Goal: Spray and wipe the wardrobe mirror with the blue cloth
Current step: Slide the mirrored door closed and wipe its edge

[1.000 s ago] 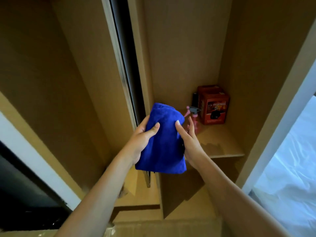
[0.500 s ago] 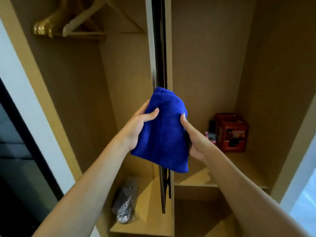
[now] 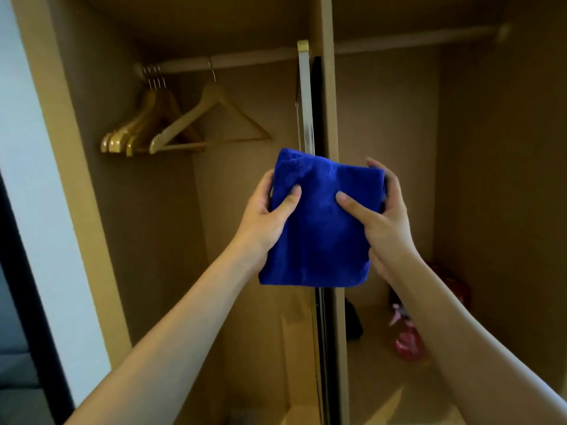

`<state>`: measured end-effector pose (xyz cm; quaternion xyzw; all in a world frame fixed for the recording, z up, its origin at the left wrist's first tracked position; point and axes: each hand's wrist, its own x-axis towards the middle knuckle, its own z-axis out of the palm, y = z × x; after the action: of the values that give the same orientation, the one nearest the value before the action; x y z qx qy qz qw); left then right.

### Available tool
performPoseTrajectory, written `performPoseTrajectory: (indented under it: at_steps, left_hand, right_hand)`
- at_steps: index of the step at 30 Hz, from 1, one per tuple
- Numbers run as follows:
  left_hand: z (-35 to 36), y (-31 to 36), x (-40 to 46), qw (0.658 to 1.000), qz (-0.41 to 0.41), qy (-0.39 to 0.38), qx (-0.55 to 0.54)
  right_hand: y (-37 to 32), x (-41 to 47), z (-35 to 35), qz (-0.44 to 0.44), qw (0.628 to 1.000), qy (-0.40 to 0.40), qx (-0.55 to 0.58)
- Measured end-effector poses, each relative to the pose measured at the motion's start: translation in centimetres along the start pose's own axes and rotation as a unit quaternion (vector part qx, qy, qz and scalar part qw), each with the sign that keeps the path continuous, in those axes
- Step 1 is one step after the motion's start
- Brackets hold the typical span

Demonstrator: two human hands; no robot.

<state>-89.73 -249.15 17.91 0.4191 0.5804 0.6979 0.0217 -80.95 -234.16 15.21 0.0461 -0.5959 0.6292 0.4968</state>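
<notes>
Filling nearly the whole frame is an open wooden wardrobe in a tan finish, split by an upright divider just right of centre. Along the divider's left face runs a thin, pale metallic strip, seen edge-on; whether this is the mirror's edge cannot be told. In the left bay a hanging rail crosses the upper part of the frame, with a cluster of wooden hangers bunched at its left end and a single hanger beside them. A second rail spans the right bay near the top right. A white wall and a dark vertical band occupy the left edge of the frame.

At the centre, both hands hold up the blue cloth, folded into a rough rectangle in front of the divider. The left hand grips its left edge, thumb pressed across the front and fingers curled behind. The right hand grips the right edge likewise, thumb on the front and fingers wrapped round the back.

Low in the right bay, a pink spray bottle is blurred and partly covered by the right forearm. Behind it a red object is mostly hidden by the same arm and cannot be identified. A dark shape stands near the divider's foot, too dim to make out.
</notes>
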Motion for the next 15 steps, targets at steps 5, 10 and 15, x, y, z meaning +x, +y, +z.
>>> performPoseTrajectory:
  at_steps: [5,10,15]
  left_hand:
    - [0.5,3.8,4.5,0.993,0.096,0.061,0.013]
    - [0.8,7.2,9.4,0.974,0.179,0.121,0.061]
    - [1.2,9.5,14.7,0.944,0.235,0.178,0.146]
  right_hand:
    - [-2.9,5.2,1.8,-0.112,0.991,0.012,-0.073]
    - [-5.7,10.7,4.1,-0.207,0.967,0.025,-0.147]
    - [-7.3,15.8,6.1,-0.289,0.924,0.0,-0.251]
